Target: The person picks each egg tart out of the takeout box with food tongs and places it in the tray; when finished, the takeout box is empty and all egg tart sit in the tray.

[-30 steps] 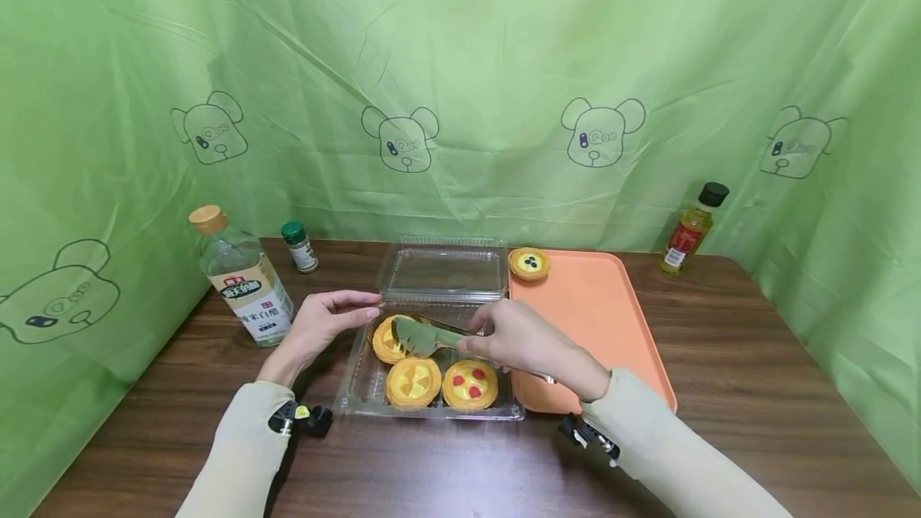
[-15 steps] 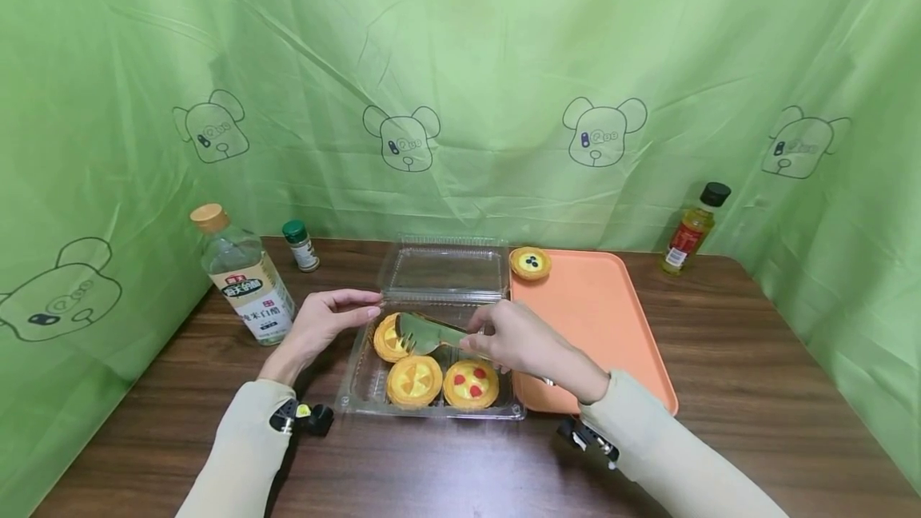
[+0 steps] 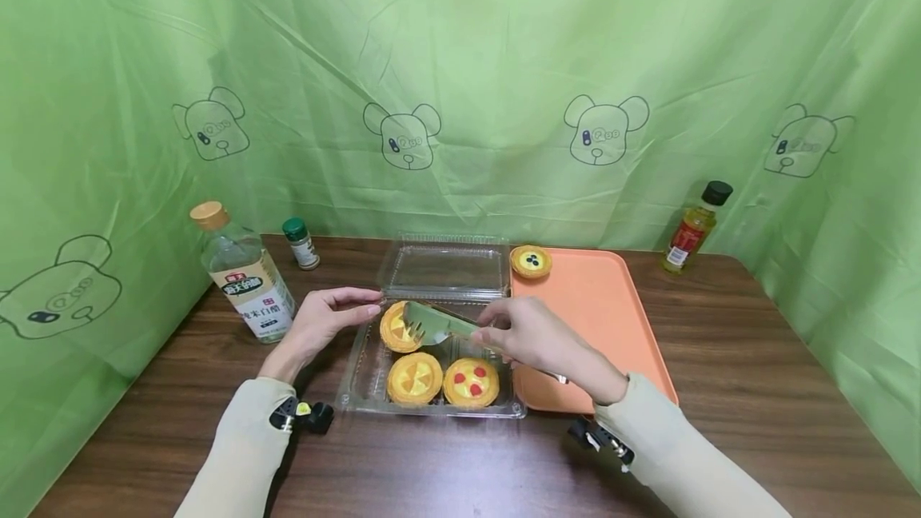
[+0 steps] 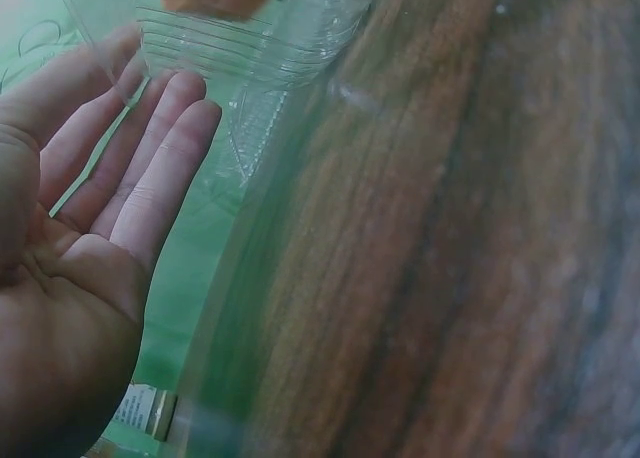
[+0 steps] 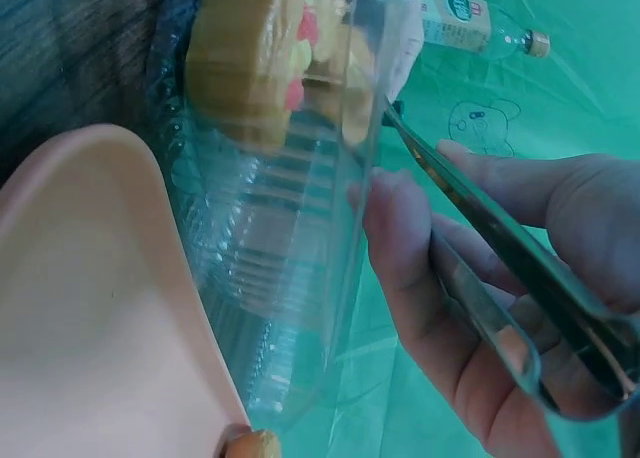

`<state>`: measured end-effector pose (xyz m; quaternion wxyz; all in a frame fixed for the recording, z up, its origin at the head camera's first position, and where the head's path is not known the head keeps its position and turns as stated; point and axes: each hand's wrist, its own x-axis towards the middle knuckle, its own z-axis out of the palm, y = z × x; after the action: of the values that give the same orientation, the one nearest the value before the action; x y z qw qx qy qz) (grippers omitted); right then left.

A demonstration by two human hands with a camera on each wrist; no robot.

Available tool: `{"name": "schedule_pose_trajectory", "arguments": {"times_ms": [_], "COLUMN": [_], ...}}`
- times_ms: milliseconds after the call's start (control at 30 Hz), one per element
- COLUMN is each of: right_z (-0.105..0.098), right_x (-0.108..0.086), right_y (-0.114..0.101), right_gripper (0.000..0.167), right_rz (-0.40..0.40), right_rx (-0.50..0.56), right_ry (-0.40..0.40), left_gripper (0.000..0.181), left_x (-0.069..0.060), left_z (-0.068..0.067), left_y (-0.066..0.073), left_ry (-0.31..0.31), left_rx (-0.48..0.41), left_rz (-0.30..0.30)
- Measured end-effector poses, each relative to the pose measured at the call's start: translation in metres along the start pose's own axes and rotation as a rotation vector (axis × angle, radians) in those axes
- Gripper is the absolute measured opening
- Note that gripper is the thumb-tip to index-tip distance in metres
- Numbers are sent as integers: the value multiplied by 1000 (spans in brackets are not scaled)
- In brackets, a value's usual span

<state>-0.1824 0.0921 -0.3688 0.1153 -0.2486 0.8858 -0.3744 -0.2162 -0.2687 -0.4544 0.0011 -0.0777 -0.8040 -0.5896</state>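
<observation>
My right hand (image 3: 528, 330) holds gold-coloured metal serving tongs (image 5: 500, 238), with a fork-like jaw visible. In the head view the tongs' tips are at the right side of the back-left egg tart (image 3: 394, 328), partly covering it. That tart sits in an opened clear plastic clamshell box (image 3: 360, 390). Nearer the front are another tart with yellow wedges (image 3: 414, 380) and a tart with red dots (image 3: 471, 383). My left hand (image 3: 324, 328) pinches the box's left rim between thumb and fingers; the left wrist view shows this hand (image 4: 110, 208) at the clear wall.
An orange tray (image 3: 597, 302) lies right of the box, bearing a tart with dark berries (image 3: 531, 262) in its back-left corner. A vinegar bottle (image 3: 248, 286) and green-capped shaker (image 3: 301, 245) stand left; an oil bottle (image 3: 694, 230) stands back right. The box lid (image 3: 449, 268) lies folded back.
The tongs have shifted slightly right and their jaws have changed angle. The back-left tart has moved a little back and to the right. My left hand stays at the rim.
</observation>
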Motion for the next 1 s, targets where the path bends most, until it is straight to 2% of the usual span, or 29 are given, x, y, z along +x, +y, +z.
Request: {"name": "schedule_pose_trajectory", "arguments": {"times_ms": [200, 433, 733, 1000], "right_z": [-13, -32, -65, -91], "right_x": [-5, -17, -34, -46], "right_y": [6, 11, 22, 40], "right_gripper": [17, 23, 23, 29], "right_rz": [-11, 38, 67, 135], "right_rx": [-42, 86, 123, 107], "right_ry": [74, 108, 206, 278], "left_gripper": [38, 39, 39, 38], "left_x": [0, -2, -1, -2], "left_z": [0, 0, 1, 0], "left_y": [-1, -1, 0, 2], "left_ry": [9, 3, 2, 1], "left_rx": [12, -23, -39, -28], "left_rz": [-4, -16, -6, -6]}}
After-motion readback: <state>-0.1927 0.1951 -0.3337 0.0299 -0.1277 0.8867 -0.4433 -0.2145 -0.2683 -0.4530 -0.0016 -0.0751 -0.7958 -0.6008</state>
